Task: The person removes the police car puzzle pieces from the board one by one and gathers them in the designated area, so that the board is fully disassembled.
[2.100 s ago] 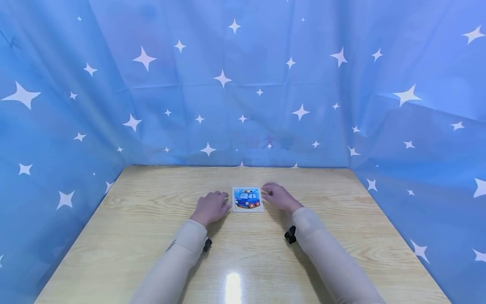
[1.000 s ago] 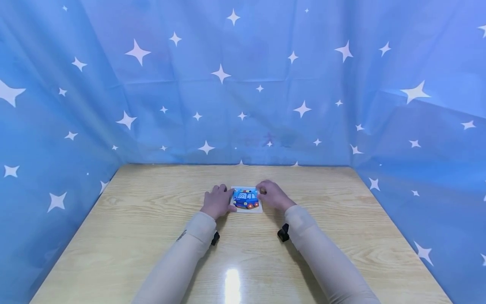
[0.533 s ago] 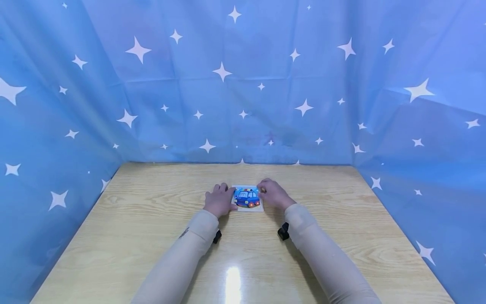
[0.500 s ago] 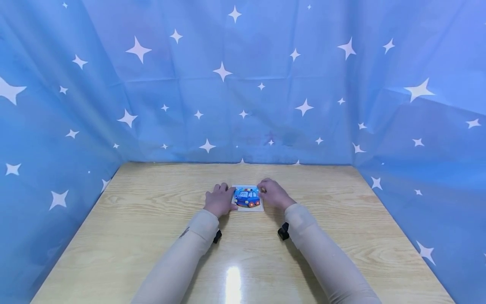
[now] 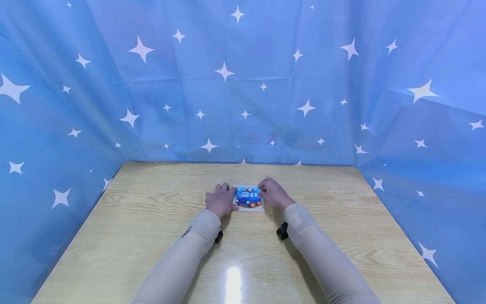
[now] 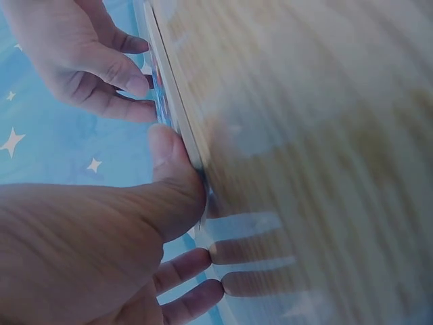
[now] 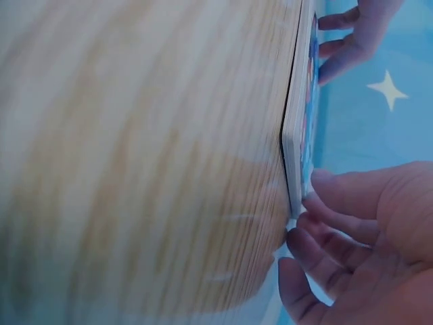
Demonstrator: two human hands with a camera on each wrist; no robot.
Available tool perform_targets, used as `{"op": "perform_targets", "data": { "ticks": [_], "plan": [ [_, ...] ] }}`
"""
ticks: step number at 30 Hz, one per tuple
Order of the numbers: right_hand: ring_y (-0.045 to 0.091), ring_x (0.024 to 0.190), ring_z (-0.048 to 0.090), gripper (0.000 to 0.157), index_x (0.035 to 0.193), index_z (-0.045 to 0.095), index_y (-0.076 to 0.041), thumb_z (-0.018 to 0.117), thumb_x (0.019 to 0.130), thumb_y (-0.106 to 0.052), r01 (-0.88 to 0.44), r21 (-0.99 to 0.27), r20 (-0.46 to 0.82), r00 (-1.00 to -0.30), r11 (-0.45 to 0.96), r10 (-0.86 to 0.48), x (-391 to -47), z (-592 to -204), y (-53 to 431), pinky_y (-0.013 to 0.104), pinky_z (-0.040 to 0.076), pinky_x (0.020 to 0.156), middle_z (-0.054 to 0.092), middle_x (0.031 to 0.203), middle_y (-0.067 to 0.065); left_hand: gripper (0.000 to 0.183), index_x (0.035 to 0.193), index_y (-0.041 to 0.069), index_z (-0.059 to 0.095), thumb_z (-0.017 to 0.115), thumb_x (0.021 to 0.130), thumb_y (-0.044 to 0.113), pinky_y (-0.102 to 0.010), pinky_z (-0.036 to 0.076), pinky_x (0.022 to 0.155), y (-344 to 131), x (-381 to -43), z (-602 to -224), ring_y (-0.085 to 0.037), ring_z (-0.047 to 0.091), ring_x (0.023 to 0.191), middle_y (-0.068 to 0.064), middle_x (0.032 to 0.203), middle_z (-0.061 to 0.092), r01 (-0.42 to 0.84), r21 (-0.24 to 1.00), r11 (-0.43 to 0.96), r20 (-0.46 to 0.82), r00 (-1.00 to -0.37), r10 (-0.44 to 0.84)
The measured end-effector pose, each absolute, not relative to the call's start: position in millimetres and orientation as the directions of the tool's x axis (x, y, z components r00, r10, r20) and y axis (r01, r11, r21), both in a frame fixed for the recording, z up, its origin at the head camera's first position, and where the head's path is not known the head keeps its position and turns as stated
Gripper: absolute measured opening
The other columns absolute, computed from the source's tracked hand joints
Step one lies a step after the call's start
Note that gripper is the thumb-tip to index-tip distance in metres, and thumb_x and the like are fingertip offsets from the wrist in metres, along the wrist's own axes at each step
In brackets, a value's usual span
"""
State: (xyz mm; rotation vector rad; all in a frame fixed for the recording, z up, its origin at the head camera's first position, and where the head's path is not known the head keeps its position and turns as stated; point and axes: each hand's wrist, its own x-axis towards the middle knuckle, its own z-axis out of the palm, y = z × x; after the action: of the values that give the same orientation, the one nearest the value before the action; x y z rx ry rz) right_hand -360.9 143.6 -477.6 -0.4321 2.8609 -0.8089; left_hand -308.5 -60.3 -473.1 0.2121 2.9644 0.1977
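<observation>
Apparently, the left hand (image 5: 221, 200), spread wide, is steadying the picture board (image 5: 248, 198) near the far edge of the surface (image 5: 250, 236); the right hand (image 5: 275, 194) is touching the board's far-right corner, whether pinching I cannot tell. Next move is probably needing gentle fingertips.

Bright, cool light filled the head view, leaving a narrow patch of white glare on the near middle of the glossy bench (image 5: 133, 253) and soft shadows along the inner sides of the sleeves (image 5: 326, 253), while the curtain (image 5: 265, 50) paled toward violet at far right and deepened at near left. The left wrist view was dimmer and hazy, its wood grain smeared, with the fingers of the left hand (image 6: 115, 244) mirrored in the shine. In the right wrist view, grain blurred at left but sharpened beside the picture board (image 7: 293, 142).
</observation>
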Motion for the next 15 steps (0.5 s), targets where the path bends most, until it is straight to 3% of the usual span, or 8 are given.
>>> {"op": "perform_targets", "data": {
  "ticks": [15],
  "plan": [
    [0.028,0.111,0.058,0.023,0.12,0.067,0.0,0.067,0.099,-0.009,-0.236,-0.518,-0.058,-0.949,0.822,-0.309,-361.2,-476.2,142.9,0.043,0.049,0.096,0.057,0.127,0.014,0.071,0.157,0.026,0.04,0.064,0.095,0.051,-0.061,0.042,0.096,-58.2,-310.8,-476.8,-0.03,0.039,0.13,-0.008,0.15,0.042,0.123,0.118,0.985,-0.145,-0.979,0.14]
  ]
}}
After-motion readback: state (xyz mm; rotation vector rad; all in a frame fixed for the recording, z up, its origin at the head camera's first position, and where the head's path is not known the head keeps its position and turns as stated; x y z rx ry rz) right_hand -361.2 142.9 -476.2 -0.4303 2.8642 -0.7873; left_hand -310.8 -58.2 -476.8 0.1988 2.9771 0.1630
